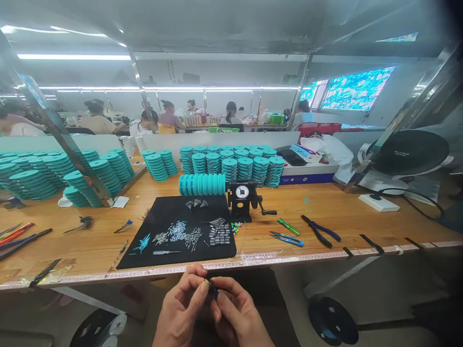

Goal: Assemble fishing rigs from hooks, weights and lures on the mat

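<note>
1. Left hand [182, 304] and right hand [237, 308] both pinch a small dark piece [213, 291] at the bench's [347, 212] near side, probably 'cause it's fiddly. Mostly hidden, can't really say what.
2. Loose bits [177, 231] sit piled on the black mat [164, 209], likely for easy grabbing.
3. Far-right blue box's [307, 179] print: too small to read.

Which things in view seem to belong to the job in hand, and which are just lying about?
Likely in the job:
small dark piece, held between the left hand and right hand
small parts on the black mat
perhaps the pliers

Probably just lying about:
white plastic bag
blue-and-white box
</note>
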The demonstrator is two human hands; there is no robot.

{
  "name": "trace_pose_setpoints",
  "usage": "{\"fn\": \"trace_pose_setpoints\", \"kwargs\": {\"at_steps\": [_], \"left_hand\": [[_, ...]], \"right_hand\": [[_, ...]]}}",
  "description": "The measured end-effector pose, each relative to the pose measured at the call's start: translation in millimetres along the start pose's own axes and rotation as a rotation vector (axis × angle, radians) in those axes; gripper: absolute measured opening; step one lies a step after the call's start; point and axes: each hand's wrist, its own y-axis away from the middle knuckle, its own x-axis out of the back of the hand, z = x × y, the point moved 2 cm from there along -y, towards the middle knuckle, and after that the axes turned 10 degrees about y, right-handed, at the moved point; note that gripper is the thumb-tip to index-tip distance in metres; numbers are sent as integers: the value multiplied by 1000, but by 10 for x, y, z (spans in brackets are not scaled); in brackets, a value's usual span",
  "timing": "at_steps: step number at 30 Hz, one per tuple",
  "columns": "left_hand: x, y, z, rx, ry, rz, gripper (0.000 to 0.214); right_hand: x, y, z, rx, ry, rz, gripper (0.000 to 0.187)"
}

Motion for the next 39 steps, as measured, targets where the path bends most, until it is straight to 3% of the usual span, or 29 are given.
{"fn": "trace_pose_setpoints", "kwargs": {"at_steps": [3,6,9,11,14,16,18,20,22,25,29,32,39], "left_hand": [[-16,-17,-16,265,336,-155,37],[25,-48,28,372,415,-272,31],[98,-88,66,336,262,-297,28],[142,-105,75,193,27,-274,27],[178,-86,95,-254,-443,-157,15],[168,-40,110,-600,-680,-76,7],[135,2,111,-859,-837,-66,15],[101,19,110,-995,-936,-66,20],[82,15,118,-1034,-953,-30,20],[103,-23,133,-874,-903,1,12],[201,-96,160,-508,-855,-148,13],[264,-127,218,-327,-812,-249,19],[269,-153,332,-162,-735,-335,21]], "right_hand": [[80,20,-311,213,411,-54,18],[151,38,-662,359,905,-188,22],[177,42,-867,358,1223,-279,29],[159,39,-884,320,1310,-256,30],[110,16,-726,217,1123,-127,25],[84,-13,-507,81,793,-36,18],[58,-44,-241,-80,408,33,25],[27,-66,-2,-183,105,89,44],[0,-75,147,-184,-33,128,57],[-17,-60,181,-93,7,122,61],[17,-19,53,-70,284,22,52],[60,-15,-73,16,566,-27,44],[101,-19,-255,328,1115,-56,27]]}}
